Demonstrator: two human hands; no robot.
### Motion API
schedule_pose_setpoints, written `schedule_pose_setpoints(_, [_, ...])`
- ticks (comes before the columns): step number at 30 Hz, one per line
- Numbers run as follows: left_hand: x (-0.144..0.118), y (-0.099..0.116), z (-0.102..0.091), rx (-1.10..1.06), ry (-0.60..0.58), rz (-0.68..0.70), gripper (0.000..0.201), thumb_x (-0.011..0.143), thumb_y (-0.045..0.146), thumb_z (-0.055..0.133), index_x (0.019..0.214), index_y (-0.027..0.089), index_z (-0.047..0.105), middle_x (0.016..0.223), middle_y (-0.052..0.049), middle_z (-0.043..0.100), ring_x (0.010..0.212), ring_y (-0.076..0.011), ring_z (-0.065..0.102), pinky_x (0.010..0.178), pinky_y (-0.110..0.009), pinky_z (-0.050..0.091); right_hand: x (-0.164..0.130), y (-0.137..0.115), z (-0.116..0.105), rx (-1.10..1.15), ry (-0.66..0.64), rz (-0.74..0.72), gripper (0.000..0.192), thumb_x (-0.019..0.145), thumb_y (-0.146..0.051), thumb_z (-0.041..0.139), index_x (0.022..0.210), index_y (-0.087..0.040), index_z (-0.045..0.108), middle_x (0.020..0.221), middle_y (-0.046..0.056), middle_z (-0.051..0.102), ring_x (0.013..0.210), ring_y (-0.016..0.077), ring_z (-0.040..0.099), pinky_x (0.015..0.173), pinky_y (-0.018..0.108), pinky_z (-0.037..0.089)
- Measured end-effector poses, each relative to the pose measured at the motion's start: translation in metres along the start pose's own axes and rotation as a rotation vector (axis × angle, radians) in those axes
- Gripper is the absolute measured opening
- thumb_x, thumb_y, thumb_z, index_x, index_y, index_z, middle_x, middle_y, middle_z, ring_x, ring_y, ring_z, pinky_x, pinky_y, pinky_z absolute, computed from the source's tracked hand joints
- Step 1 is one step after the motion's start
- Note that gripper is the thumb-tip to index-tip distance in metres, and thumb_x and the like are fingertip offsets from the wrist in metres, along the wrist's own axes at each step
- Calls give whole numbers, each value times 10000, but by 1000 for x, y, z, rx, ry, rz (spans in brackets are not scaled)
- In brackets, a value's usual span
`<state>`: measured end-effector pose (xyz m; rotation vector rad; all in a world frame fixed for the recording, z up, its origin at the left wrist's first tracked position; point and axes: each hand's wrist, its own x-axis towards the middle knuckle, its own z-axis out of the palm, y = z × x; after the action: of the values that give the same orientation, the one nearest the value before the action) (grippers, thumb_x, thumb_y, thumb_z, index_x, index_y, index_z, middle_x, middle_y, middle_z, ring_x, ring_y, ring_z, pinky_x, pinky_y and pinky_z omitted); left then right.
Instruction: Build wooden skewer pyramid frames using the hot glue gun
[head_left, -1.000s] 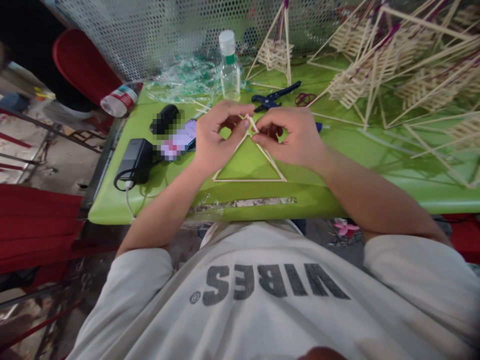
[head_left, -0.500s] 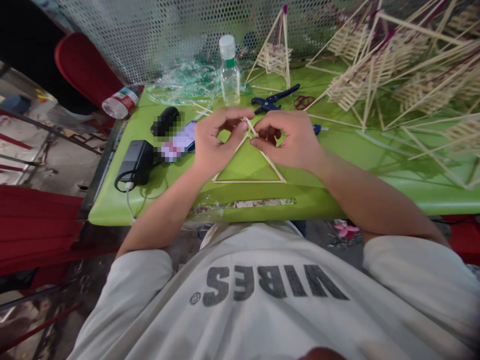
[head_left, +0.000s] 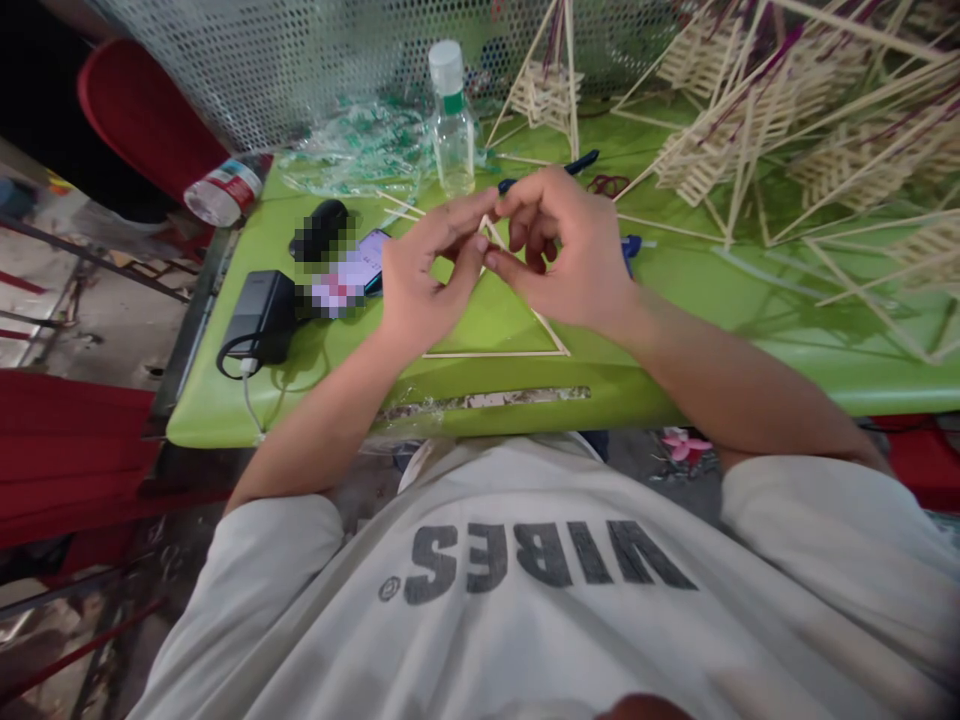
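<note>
Green plastic table [head_left: 675, 290] under me, and near its front edge lies a flat triangle of thin pale wooden sticks [head_left: 517, 352]. I've got both hands on its top corner: my left hand [head_left: 420, 285] pinches the apex between thumb and fingers, my right hand [head_left: 570, 255] is curled in from the other side, fingertips closed on the same joint. Toward the left edge sit a black power adapter [head_left: 255, 315] and a phone [head_left: 349, 280]. A clear plastic bottle with a white cap [head_left: 452, 125] stands at the back edge, with blue-handled cutters [head_left: 581, 160] just beside my right hand.
</note>
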<state>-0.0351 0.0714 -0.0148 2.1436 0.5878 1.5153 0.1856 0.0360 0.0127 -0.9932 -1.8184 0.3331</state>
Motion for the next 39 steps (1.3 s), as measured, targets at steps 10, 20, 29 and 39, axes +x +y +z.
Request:
schedule_pose_setpoints(10, [-7,27,-14,47,-129,-210,609,1212,680,609,1726,355,638,1448,-70,897,1458,-291,837,1212,-458,721,13,20,10,-68,31,-206,346,1136,-640,786,1193,-311,694,1218,49,752,790,171,724,776,376,702])
schedule_pose_setpoints(20, [32,16,-93,315,-645,-374,291,1039,480,721,1128,248,871,1085,-71,910,920,-207,805,862,-381,652,15,18,7,-109,115,-274,198,1039,-518,827,1094,-350,738,1156,42,773,669,191,625,759,455,664])
schedule_pose_setpoints(29, [30,26,-92,589,-1320,-655,298,838,497,794,962,229,837,996,-50,868,873,-237,764,784,-352,481,19,29,5,-136,105,-245,247,1004,-522,888,1080,-343,736,1109,24,791,712,185,603,822,449,682])
schedule_pose_setpoints(39, [22,37,-81,762,-1330,-558,243,870,471,750,915,233,762,945,-54,788,804,-228,644,741,-384,386,23,37,5,-136,104,-357,344,1062,-613,875,1109,-308,724,1029,19,764,721,173,643,836,445,669])
